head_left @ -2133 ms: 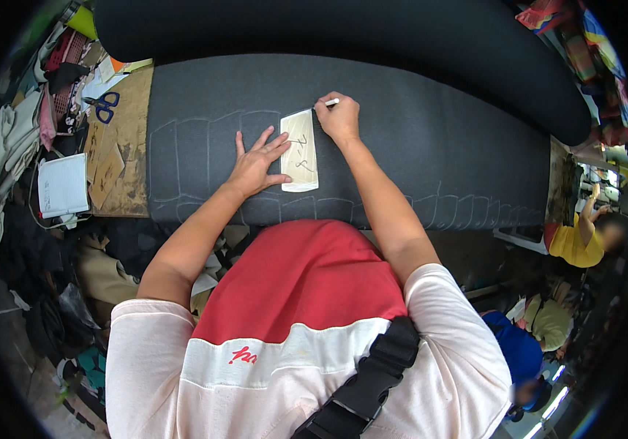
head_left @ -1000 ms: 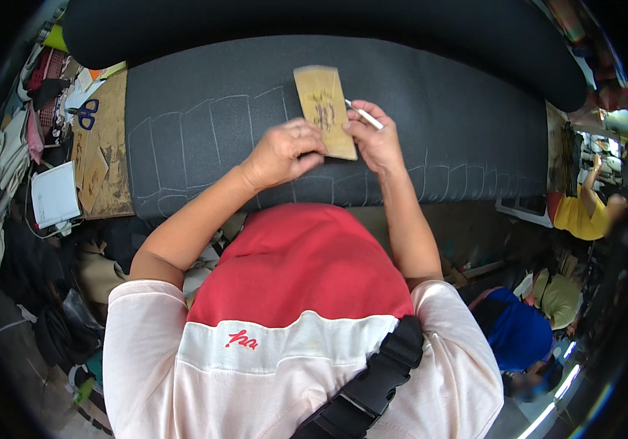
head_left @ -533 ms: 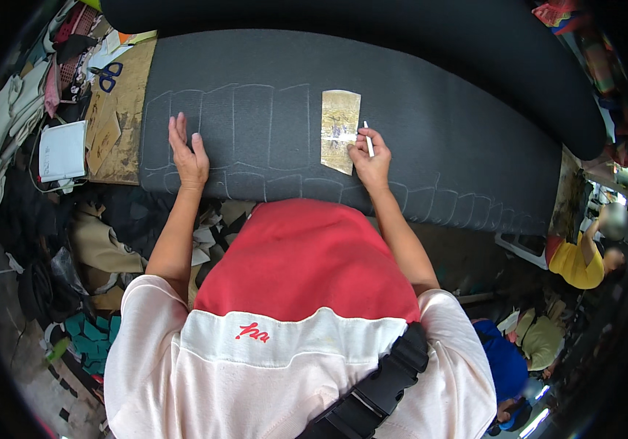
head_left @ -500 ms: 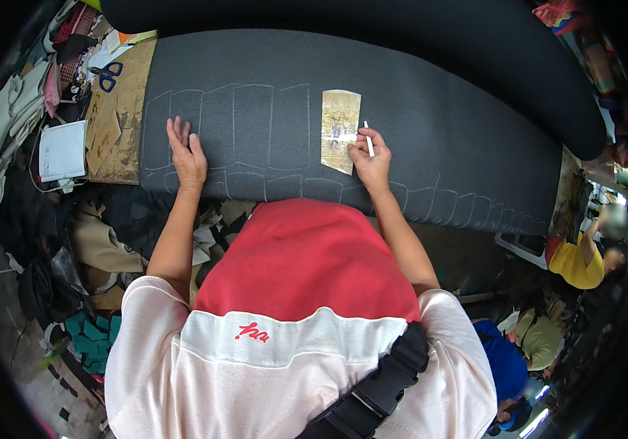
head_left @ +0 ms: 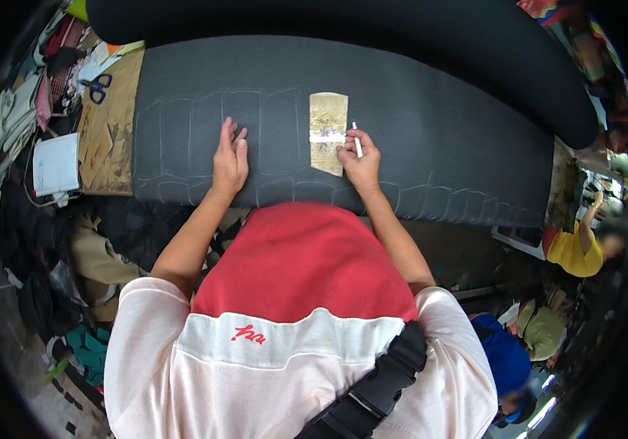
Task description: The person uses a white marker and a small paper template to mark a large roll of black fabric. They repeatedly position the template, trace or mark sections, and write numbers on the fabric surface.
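A dark grey sheet of fabric [head_left: 431,132] lies spread before me, marked with rows of thin white outlines. On it rests a worn tan pattern piece [head_left: 327,117] with a shiny white band across its middle, just right of the last tall outline. My right hand [head_left: 363,164] grips a slim white marking pen [head_left: 358,143] and touches the pattern piece's right edge with a thumb or finger. To the left of the piece, my left hand [head_left: 231,161] is over the outlined fabric, fingers extended and holding nothing. Whether it touches the cloth I cannot tell.
A thick black fabric roll [head_left: 372,44] spans the far side. At the left, blue-handled scissors [head_left: 97,89] and a white pad [head_left: 56,164] lie on a wooden board [head_left: 120,124]. Fabric scraps [head_left: 105,249] heap below. A person in yellow [head_left: 576,252] and others are at right.
My left hand has moved right across the fabric, toward the pattern piece. My right hand stays at the piece's edge with the marking pen. The whole view has shifted slightly.
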Available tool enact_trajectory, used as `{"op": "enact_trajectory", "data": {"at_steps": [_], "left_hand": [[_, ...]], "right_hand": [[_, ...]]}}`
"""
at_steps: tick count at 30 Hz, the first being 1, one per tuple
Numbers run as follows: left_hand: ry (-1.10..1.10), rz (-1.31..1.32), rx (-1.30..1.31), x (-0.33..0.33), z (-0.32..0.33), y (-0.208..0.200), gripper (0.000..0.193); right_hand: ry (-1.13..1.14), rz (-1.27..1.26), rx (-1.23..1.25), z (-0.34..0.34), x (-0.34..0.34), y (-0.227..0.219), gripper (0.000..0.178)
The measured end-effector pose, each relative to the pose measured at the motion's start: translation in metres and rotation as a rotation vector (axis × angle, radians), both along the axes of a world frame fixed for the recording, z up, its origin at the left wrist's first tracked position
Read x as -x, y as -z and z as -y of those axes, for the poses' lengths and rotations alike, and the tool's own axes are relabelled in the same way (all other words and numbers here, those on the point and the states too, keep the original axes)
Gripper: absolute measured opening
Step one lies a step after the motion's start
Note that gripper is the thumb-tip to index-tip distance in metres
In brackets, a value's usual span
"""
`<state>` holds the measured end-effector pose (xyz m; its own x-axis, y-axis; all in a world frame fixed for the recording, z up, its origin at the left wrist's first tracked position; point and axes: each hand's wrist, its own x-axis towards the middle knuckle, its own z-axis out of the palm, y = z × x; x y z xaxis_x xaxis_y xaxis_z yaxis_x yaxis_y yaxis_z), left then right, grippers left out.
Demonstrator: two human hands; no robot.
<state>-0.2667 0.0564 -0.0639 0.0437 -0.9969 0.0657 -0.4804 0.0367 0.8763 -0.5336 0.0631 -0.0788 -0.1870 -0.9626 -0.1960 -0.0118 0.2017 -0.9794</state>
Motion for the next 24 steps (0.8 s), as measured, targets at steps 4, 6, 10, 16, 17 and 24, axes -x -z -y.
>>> {"op": "enact_trajectory", "data": {"at_steps": [4,6,10,16,17,24], "left_hand": [[-0.012,-0.048,0.004,0.012,0.009,-0.013,0.054],[0.133,0.010,0.118,0.031,0.017,-0.020,0.056],[0.417,0.684,0.106,0.069,0.033,-0.023,0.072],[0.511,0.740,-0.143,0.071,0.043,-0.018,0.083],[0.521,0.722,-0.160,0.071,0.044,-0.017,0.083],[0.500,0.674,-0.193,0.071,0.046,-0.016,0.078]], "right_hand": [[0.018,0.067,-0.017,0.002,-0.003,-0.007,0.034],[0.029,0.137,-0.003,0.004,-0.008,-0.010,0.035],[-0.053,-0.125,0.022,0.007,-0.014,-0.021,0.035],[-0.016,-0.573,0.263,0.042,-0.007,-0.047,0.015],[-0.040,-0.590,0.306,0.052,-0.007,-0.049,0.014],[-0.271,-0.558,0.165,0.105,-0.043,-0.037,0.018]]}}
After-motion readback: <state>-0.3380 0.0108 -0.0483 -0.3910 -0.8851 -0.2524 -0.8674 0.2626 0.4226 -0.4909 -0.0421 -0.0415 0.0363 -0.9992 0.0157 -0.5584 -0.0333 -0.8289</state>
